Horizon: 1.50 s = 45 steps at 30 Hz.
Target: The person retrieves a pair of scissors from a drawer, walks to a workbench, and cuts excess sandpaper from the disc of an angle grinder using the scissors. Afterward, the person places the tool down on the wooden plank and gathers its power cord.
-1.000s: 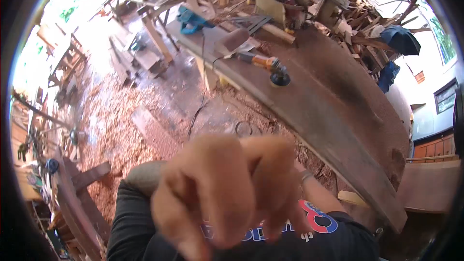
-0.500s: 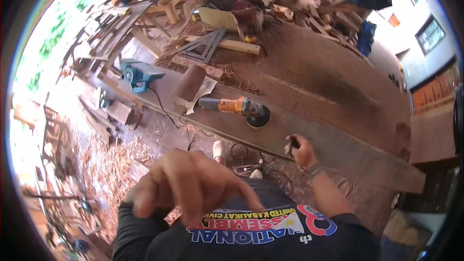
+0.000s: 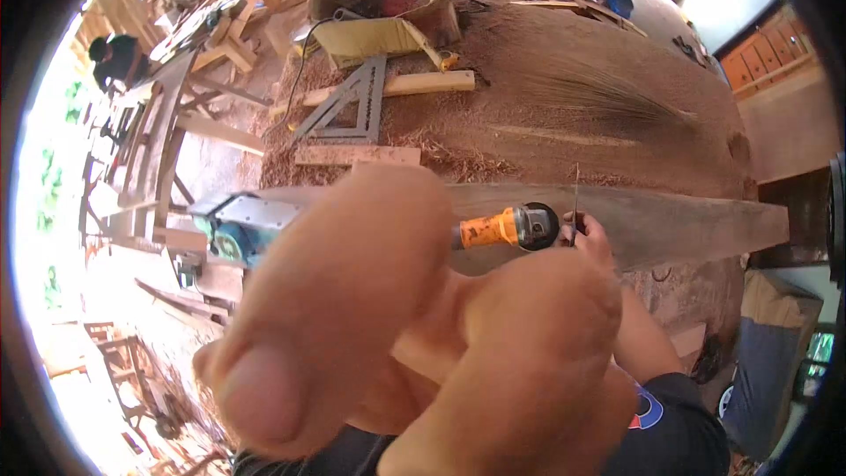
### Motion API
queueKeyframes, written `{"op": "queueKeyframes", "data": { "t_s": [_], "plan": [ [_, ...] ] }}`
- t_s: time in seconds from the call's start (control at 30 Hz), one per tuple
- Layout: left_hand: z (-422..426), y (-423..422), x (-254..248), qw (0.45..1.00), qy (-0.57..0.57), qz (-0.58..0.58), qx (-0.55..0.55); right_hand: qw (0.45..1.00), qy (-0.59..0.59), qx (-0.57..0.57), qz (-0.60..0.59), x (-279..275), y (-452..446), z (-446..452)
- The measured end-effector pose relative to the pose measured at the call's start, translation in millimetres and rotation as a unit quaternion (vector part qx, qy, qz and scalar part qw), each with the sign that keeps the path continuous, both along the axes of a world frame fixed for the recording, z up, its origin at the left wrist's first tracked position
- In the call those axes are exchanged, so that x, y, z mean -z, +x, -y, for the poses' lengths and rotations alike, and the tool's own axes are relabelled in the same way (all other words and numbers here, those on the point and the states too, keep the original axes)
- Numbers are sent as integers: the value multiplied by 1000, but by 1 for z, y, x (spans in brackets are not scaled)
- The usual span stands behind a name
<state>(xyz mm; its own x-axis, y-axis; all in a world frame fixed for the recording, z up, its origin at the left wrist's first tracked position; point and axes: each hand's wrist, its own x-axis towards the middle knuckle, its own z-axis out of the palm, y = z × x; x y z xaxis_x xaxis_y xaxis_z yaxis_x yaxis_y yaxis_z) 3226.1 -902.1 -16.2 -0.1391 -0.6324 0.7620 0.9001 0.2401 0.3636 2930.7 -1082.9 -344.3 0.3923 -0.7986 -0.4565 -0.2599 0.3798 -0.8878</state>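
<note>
One thin, upright tool is over the long plank, its lower end pinched in the bent fingers of the right hand; just beside that hand lies an orange power tool with a round black disc; the left hand looms blurred before the lens, fingers curled, though I cannot tell whether their tips meet; farther left on the plank, partly hidden, sits a teal power tool; beyond lie a grey triangular square and a bulky box.
</note>
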Motion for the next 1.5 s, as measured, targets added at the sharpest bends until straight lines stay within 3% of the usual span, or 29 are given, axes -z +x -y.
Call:
{"op": "queueKeyframes", "data": {
  "t_s": [0.33, 0.43, 0.5, 0.53, 0.57, 0.67, 0.7, 0.73, 0.8, 0.87, 0.9, 0.97, 1.03, 1.13, 1.17, 1.27, 1.33, 1.43, 1.5],
  "plan": [
    [52, 28, 12, 995, -19, -7, 102, 992, 16, 96, -76, 21, -3, -13],
    [69, 23, 19, 991, -23, 1, 130, 982, -60, 89, -154, 36, -5, -11],
    [84, 20, 29, 991, -27, 33, 129, 988, -71, 113, -79, 77, 6, -10],
    [97, 21, 37, 990, -34, 57, 123, 986, -85, 131, -52, 55, 11, -8],
    [111, 22, 50, 989, -42, 77, 120, 984, 21, 176, -20, 31, 15, -17],
    [173, 26, 136, 943, 22, 333, -6, 991, -17, 134, -6, 65, 0, -13],
    [192, 30, 177, 833, 136, 536, -4, 989, 13, 146, 26, 64, -1, -14],
    [208, 28, 238, 747, 131, 642, -117, 985, 45, 157, 59, 63, 0, -16],
    [222, 30, 326, 625, 132, 764, -88, 980, 59, 173, 81, 65, 4, -19],
    [214, 19, 368, 623, 199, 756, -29, 979, 23, 193, 62, 74, 10, -14],
    [212, 17, 400, 681, 168, 712, -49, 974, 13, 211, 80, 82, 11, -14],
    [204, 13, 397, 704, 259, 661, -18, 963, -7, 244, 114, 97, 11, -12],
    [197, 13, 397, 736, 345, 582, 26, 961, 8, 250, 122, 75, 15, -7],
    [188, 25, 360, 696, 553, 337, 310, 965, -15, 227, 128, 16, 27, 10],
    [187, 25, 345, 694, 548, 362, 295, 968, -31, 212, 129, -4, 34, 20],
    [179, 24, 306, 774, 471, 403, 125, 967, -152, 129, 158, -62, 53, 50],
    [185, 34, 297, 825, 361, 433, 18, 963, -200, 100, 151, -107, 64, 64],
    [180, 34, 224, 838, 470, 269, 68, 954, -226, 71, 185, -160, 83, 78],
    [170, 35, 208, 837, 454, 306, -18, 947, -209, 50, 239, -183, 94, 83]
  ]
}}
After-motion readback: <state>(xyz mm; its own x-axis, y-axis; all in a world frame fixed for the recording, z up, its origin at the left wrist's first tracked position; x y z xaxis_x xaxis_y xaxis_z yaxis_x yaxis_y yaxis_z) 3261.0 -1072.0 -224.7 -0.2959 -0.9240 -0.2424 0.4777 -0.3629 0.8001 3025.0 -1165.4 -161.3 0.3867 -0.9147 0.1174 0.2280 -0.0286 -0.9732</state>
